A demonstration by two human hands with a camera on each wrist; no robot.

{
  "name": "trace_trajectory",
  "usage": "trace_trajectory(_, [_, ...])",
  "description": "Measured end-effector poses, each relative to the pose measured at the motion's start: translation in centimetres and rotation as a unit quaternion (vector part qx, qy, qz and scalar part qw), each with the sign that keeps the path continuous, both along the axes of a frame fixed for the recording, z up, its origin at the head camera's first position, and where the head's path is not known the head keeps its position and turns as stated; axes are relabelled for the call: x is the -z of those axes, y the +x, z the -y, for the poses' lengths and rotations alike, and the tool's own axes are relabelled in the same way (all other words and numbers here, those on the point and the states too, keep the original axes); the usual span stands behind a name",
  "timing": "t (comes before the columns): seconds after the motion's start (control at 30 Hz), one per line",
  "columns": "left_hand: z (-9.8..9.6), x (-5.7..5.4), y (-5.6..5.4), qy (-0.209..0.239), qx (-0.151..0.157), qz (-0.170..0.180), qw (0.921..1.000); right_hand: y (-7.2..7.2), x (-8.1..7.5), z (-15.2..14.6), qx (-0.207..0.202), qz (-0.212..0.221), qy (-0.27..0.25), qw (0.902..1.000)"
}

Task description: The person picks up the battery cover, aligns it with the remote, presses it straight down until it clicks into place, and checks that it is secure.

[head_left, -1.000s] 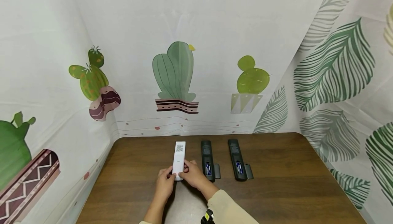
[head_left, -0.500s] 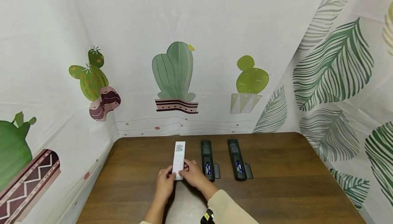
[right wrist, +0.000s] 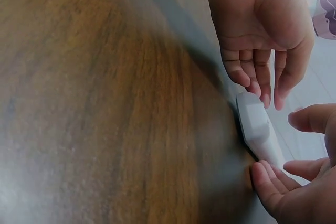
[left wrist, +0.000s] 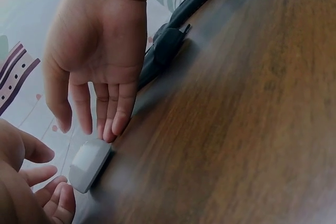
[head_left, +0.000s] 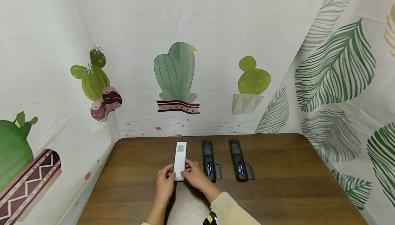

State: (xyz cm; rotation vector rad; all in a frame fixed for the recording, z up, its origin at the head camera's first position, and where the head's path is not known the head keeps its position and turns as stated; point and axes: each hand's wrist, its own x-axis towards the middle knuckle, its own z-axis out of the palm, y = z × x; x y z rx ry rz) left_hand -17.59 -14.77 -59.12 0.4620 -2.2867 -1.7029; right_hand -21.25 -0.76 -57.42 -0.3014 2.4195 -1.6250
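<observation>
A white remote control (head_left: 180, 160) lies back side up on the table, a printed label at its far end. My left hand (head_left: 165, 183) is at the left edge of its near end, fingers loosely bent and thumb off the surface. On the opposite edge is my right hand (head_left: 195, 176), with its fingers relaxed and fingertips right at the remote's side. Both wrist views show the rounded near end of the white remote (left wrist: 90, 162) between the two hands, neither one wrapped around it.
Right of the hands lie two black remotes, a nearer one (head_left: 208, 154) and a farther one (head_left: 236, 153), each with blue batteries showing. Loose battery covers, one grey (head_left: 218, 172) and another (head_left: 250, 172), lie beside them. A printed cloth (head_left: 213, 81) hangs behind the brown table (head_left: 277, 190).
Both thumbs have drawn slightly away from the white remote's near end, the left hand shifting a little left. The remotes stay in place.
</observation>
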Motion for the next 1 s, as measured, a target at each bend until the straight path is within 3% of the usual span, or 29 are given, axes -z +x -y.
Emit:
trace_trajectory(0.5, [-0.4, -0.6, 0.0, 0.001, 0.017, -0.026, 0.9995, 0.0, -1.0, -1.5, -0.005, -0.021, -0.001, 0.9998])
trace_trajectory(1.0, [-0.8, -1.6, 0.1, 0.003, 0.064, -0.024, 0.9976, 0.1, -2.1, -3.1, -0.013, -0.032, -0.015, 0.9993])
